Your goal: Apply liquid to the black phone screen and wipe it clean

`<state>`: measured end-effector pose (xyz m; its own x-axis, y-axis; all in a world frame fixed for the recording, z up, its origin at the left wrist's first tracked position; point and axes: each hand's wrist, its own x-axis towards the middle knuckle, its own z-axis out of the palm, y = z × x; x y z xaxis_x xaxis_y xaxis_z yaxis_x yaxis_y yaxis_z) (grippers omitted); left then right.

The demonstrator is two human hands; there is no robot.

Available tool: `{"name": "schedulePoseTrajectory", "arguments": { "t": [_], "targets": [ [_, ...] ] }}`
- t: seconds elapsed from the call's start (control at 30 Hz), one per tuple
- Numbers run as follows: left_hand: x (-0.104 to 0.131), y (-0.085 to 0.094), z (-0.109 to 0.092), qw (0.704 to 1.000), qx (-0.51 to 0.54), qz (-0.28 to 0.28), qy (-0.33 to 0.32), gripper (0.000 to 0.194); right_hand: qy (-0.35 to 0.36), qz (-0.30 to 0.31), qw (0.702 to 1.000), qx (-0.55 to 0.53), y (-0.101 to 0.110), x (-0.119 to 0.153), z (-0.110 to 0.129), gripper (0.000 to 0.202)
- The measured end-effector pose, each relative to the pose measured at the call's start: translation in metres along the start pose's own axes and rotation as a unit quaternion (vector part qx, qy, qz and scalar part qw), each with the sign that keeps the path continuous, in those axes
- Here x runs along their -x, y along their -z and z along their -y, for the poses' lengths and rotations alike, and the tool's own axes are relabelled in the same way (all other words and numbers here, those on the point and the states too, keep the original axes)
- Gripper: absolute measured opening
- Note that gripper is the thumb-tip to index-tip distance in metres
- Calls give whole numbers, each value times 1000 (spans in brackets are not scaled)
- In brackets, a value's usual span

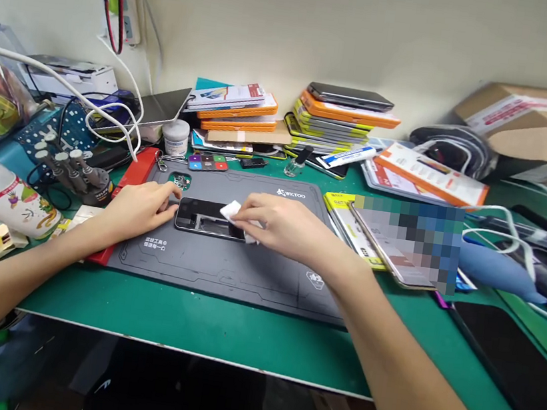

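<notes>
A black phone (192, 206) lies flat and sideways on the grey work mat (225, 266). My left hand (149, 207) rests at the phone's left end, its fingers curled and touching the edge; whether anything is between them cannot be made out. Over the right part of the phone, my right hand (271, 221) pinches a white wipe (230, 210) between thumb and fingers. The fingers and wipe cover the phone's right end. Light reflects off the middle of its dark surface.
Behind the mat stand stacked boxes (237, 119), a white jar (176, 137) and a small glass bottle (295, 164). Screwdrivers in a holder (89, 184) are at the left. Yellow packages (360, 233) and a blue-handled tool (497, 268) lie at the right.
</notes>
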<state>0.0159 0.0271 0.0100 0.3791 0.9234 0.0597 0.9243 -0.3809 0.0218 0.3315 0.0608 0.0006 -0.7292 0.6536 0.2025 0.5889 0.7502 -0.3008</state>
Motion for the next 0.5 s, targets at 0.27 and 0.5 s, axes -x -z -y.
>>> {"name": "schedulePoseTrajectory", "arguments": {
  "t": [0.27, 0.5],
  "targets": [
    [2, -8, 6, 998, 4, -40, -41, 27, -12, 52, 994, -92, 8, 4, -16, 25],
    [3, -8, 5, 991, -30, -27, -130, 71, -38, 0, 994, -107, -3, -2, -28, 28]
  ]
}}
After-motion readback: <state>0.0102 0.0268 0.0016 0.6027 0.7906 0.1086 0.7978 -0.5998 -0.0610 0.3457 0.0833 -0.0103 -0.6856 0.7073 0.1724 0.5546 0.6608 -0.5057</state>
